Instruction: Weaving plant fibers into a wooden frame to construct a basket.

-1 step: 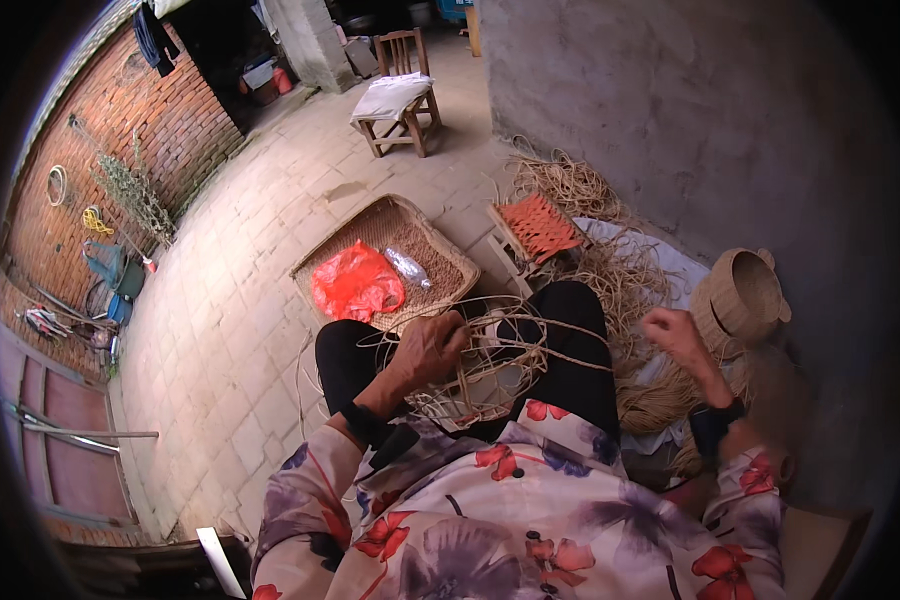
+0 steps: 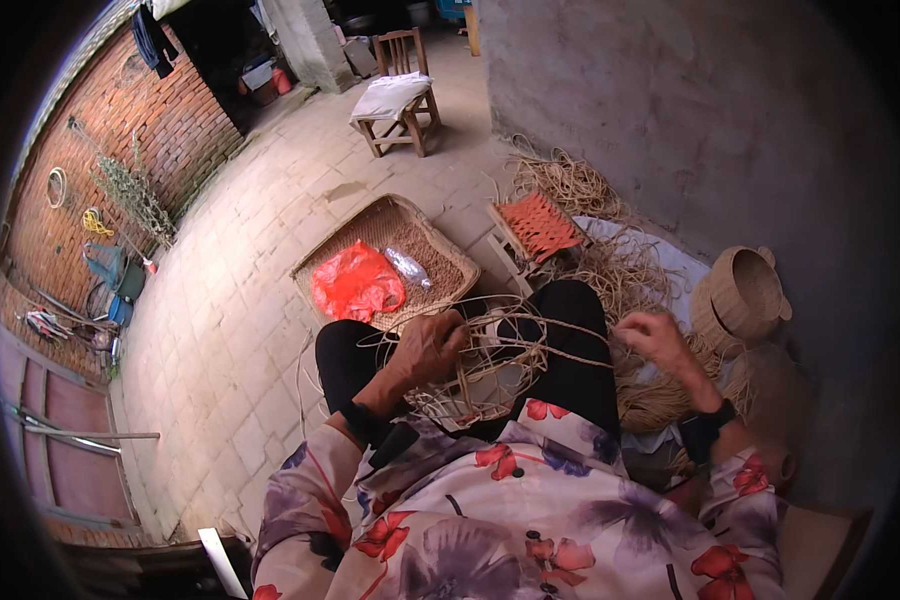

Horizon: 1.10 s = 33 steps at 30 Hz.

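Note:
My left hand (image 2: 430,345) is closed above my lap, its fingers wrapped round thin, pale straw cord (image 2: 560,355). Loose loops of this cord lie over both my knees and hang between them. Beyond my right knee, my right hand (image 2: 655,338) is raised with its fingers curled in a pinch. Cord strands run across my knee toward it, but what sits between its fingertips is too small to make out. Under and beside this hand lies a big heap of similar cord (image 2: 630,275), partly in coils, on a white sheet (image 2: 685,262).
Ahead of my knees, a shallow woven basket (image 2: 460,250) holds brown bits, a red plastic bag (image 2: 358,280) and a clear bottle (image 2: 408,268). A stool with an orange woven seat (image 2: 540,226) stands right of it. Round woven baskets (image 2: 740,295) sit near the grey wall. Farther off is a wooden chair (image 2: 395,95).
My right hand has moved left, closer to my right knee, with its fingers still curled. My left hand and the cord in it have hardly moved.

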Each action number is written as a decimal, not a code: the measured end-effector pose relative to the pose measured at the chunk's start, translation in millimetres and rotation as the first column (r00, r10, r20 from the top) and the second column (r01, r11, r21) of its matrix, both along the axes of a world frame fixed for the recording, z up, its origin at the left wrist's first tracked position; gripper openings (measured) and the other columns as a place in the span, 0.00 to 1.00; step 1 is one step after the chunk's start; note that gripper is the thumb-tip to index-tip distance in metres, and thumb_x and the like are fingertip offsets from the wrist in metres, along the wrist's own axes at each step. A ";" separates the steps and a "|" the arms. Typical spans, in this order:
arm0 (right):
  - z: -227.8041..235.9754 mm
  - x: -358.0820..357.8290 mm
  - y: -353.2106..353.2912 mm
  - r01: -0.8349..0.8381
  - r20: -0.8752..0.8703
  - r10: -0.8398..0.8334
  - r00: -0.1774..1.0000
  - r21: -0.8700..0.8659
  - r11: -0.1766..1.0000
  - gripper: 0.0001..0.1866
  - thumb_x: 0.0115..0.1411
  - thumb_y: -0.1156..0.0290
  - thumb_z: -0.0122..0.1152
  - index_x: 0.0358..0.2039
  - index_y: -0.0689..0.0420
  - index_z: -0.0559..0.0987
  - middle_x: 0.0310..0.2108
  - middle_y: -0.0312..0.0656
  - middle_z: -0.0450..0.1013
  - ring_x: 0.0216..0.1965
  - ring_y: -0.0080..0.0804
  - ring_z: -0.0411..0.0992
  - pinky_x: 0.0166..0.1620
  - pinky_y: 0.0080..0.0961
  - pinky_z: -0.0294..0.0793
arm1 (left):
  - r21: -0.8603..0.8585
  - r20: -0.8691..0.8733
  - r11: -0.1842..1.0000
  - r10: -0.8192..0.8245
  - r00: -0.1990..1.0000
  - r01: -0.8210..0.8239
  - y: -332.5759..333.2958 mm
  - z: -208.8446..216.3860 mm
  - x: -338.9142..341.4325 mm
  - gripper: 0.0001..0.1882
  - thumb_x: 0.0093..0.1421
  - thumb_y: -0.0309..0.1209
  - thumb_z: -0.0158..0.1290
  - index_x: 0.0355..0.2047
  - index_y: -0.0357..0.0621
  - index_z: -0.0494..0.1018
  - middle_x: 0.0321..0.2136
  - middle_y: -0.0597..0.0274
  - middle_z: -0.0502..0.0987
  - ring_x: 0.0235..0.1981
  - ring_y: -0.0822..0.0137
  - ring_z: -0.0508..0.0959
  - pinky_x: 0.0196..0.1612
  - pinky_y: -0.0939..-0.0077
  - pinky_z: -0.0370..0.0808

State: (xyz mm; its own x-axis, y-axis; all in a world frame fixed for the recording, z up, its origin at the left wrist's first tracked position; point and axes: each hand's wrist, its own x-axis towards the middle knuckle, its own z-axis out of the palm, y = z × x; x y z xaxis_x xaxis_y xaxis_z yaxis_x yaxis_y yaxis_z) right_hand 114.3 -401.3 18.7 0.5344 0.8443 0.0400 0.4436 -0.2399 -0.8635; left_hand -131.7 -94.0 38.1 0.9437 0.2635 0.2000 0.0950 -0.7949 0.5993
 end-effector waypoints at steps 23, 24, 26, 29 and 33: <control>38.8 -125.0 41.5 -0.233 0.032 0.261 0.965 -0.357 0.905 0.06 0.53 0.69 0.61 0.27 0.57 0.76 0.18 0.45 0.72 0.22 0.46 0.74 0.28 0.38 0.71 | -0.460 -0.128 0.888 -0.089 0.988 0.020 65.8 20.2 35.0 0.16 0.64 0.39 0.47 0.32 0.37 0.75 0.22 0.69 0.71 0.24 0.77 0.68 0.26 0.81 0.65; 43.5 -123.3 44.6 -0.249 0.061 0.276 0.959 -0.280 0.927 0.06 0.53 0.69 0.61 0.27 0.57 0.76 0.18 0.45 0.72 0.22 0.46 0.74 0.28 0.38 0.71 | -0.494 -0.127 0.869 -0.099 0.987 0.023 65.5 21.7 35.6 0.16 0.64 0.40 0.48 0.31 0.39 0.75 0.21 0.71 0.69 0.23 0.79 0.66 0.25 0.82 0.63; 55.1 -117.7 57.5 0.128 0.371 -0.226 0.901 0.270 0.954 0.07 0.50 0.74 0.62 0.31 0.56 0.76 0.19 0.43 0.72 0.21 0.42 0.73 0.26 0.35 0.70 | -0.524 -0.141 0.852 -0.070 0.988 -0.015 61.2 23.5 37.5 0.16 0.65 0.40 0.48 0.30 0.41 0.74 0.20 0.73 0.66 0.22 0.81 0.63 0.23 0.83 0.61; 65.1 -119.0 79.6 -0.126 0.613 -0.193 0.766 0.438 0.890 0.11 0.48 0.78 0.61 0.34 0.56 0.75 0.23 0.40 0.73 0.21 0.37 0.71 0.24 0.33 0.69 | -0.527 -0.131 0.850 -0.094 0.987 0.011 57.2 25.7 39.8 0.15 0.65 0.40 0.48 0.29 0.41 0.73 0.20 0.74 0.66 0.21 0.81 0.63 0.23 0.83 0.61; 46.5 -142.3 116.8 -0.333 0.718 -0.094 0.690 0.431 0.839 0.08 0.47 0.75 0.61 0.30 0.56 0.75 0.21 0.36 0.70 0.24 0.32 0.70 0.26 0.27 0.68 | -0.491 -0.149 0.871 -0.110 0.983 0.023 56.4 23.7 41.2 0.15 0.65 0.39 0.49 0.29 0.40 0.73 0.19 0.74 0.67 0.22 0.81 0.64 0.24 0.82 0.62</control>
State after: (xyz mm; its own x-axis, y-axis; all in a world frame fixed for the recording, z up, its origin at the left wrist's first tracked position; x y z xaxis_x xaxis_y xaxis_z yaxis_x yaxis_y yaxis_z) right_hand -28.1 -284.6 65.2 0.0617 0.6365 0.7688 0.9408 0.2202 -0.2578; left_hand -90.5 -37.6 61.8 0.9702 0.2218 -0.0979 0.1849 -0.4158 0.8905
